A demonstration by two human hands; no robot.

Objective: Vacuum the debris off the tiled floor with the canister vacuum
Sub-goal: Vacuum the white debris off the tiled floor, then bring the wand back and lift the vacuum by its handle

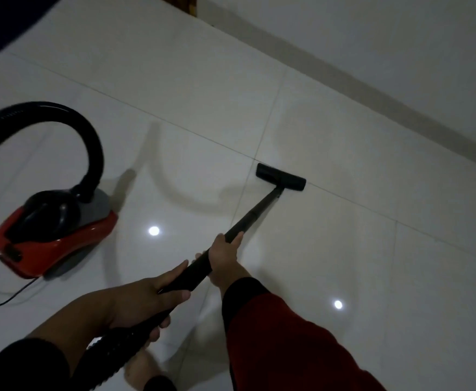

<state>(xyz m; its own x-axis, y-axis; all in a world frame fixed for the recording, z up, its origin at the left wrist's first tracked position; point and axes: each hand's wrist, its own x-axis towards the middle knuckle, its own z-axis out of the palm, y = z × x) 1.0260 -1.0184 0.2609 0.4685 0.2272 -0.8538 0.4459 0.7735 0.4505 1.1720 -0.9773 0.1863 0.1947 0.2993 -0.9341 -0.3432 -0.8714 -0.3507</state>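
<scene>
Both hands are wrapped firmly around the black wand (231, 235): left hand (143, 297) low near the hose (112, 345) end, right hand (225, 258) further up. Floor head (280, 176) rests on the tiled floor (344, 235) at a grout crossing, well ahead of the grip. Canister vacuum (53, 232) sits apart, to the left. No debris is discernible. Recommend keeping the head flat, strokes overlapping, and hose slack maintained.
</scene>
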